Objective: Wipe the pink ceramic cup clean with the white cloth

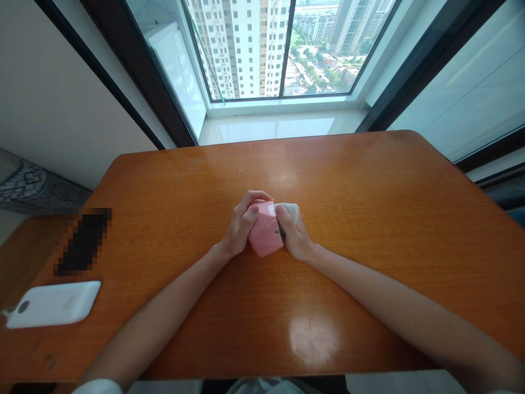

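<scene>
Above the middle of the wooden table (369,186), a pink faceted object (266,232) with a glossy surface and a small dark mark near its right edge is held between both hands; I cannot tell its exact kind. My left hand (238,224) grips it from the left, thumb on the near face and fingers curled over the top. My right hand (298,235) is closed around a light grey cloth (292,209), pressing it to the object's right side. Part of the cloth is hidden under the thumb and palm.
At the table's left side lies a flat white device (57,304) with a round dark spot and a cord at its end. A dark pixelated patch (82,242) sits beyond it. Behind the table's far edge is a window (283,54) with dark frames.
</scene>
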The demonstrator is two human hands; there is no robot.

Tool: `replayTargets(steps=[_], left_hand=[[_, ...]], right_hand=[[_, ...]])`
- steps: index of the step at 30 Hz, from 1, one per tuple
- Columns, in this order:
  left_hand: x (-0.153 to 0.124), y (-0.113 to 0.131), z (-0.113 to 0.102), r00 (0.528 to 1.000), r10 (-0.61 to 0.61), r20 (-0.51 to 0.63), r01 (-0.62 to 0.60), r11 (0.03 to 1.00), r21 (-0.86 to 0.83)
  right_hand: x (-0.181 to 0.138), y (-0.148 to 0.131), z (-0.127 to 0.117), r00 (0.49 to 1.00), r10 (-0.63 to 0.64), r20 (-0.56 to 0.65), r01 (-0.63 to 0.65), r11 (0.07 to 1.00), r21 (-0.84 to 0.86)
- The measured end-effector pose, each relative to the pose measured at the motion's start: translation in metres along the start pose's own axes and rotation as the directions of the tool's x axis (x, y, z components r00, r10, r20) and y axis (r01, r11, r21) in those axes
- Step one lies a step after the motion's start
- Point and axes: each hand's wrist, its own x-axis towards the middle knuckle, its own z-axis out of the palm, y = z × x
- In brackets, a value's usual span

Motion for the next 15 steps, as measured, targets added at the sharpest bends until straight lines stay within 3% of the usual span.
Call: replayTargets(steps=[3, 5, 7, 10, 15], left_hand=[[-0.002, -0.001, 0.0, 0.957, 0.285, -0.046, -0.274, 0.948, 0.163], [-0.003, 0.0, 0.0, 0.881, 0.473, 0.028, -0.46, 0.838, 0.295], [-0.003, 0.002, -0.001, 0.814, 0.566, 0.13, -0.568, 0.727, 0.387], [-0.002, 0.004, -0.001, 0.805, 0.559, 0.2, -0.582, 0.675, 0.454], [-0.001, 0.011, 0.001, 0.864, 0.481, 0.149, -0.5, 0.787, 0.36]], right_hand=[[0.001, -0.001, 0.0, 1.0, 0.001, 0.002, -0.001, 1.0, 0.014], [0.002, 0.0, -0.001, 1.0, 0.009, -0.016, -0.009, 1.0, 0.022], [0.004, 0.002, -0.001, 0.998, 0.007, -0.068, -0.005, 1.0, 0.026], [0.005, 0.005, -0.002, 0.992, 0.007, -0.124, -0.003, 0.999, 0.033], [0.003, 0.002, -0.001, 0.995, -0.047, -0.086, 0.045, 0.999, -0.019]])
